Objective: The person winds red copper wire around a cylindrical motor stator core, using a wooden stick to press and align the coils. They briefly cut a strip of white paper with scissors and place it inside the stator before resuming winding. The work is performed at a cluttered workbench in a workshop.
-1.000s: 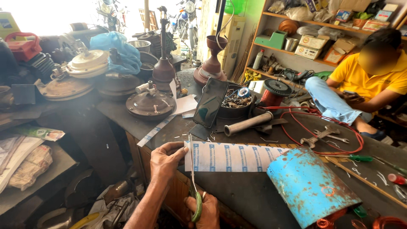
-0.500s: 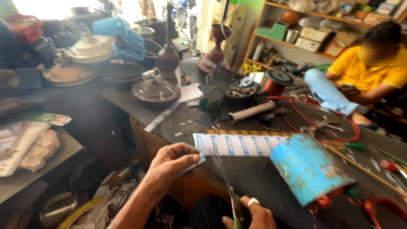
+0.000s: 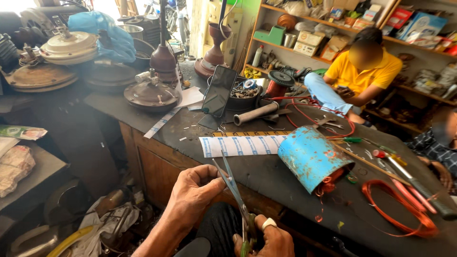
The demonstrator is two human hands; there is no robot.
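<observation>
Right hand [image 3: 264, 238]: low at the bottom edge of the view, below the near edge of the workbench [image 3: 157, 127]; fingers closed through the handles of a pair of scissors [image 3: 234, 188], ring on one finger. Scissor blades open, pointing up and away, tips over the near edge of the bench, just short of the paper strip [image 3: 243, 145].

Left hand [image 3: 197, 188]: just left of the blades, fingers curled together, fingertips pinched close against the blades. Whether anything is pinched there: cannot tell. Hands close together, with the scissors between them.

Paper strip: white with blue bands, flat along the near part of the bench top, right end touching the blue metal cylinder [image 3: 312, 157]. Cylinder on its side, rusted in patches, copper wire spilling from its open end.

Right end of bench: loose coil of copper wire [image 3: 397, 209], red-handled screwdrivers [image 3: 392, 164].

Middle of bench: grey tube [image 3: 257, 113] lying flat; dark phone [image 3: 219, 90] propped upright against a black bowl of small parts [image 3: 245, 93].

Left far corner: round motor housings [image 3: 152, 93], stacked.

Beyond far edge: person in a yellow shirt [image 3: 362, 71], seated before shelves [image 3: 309, 33].
</observation>
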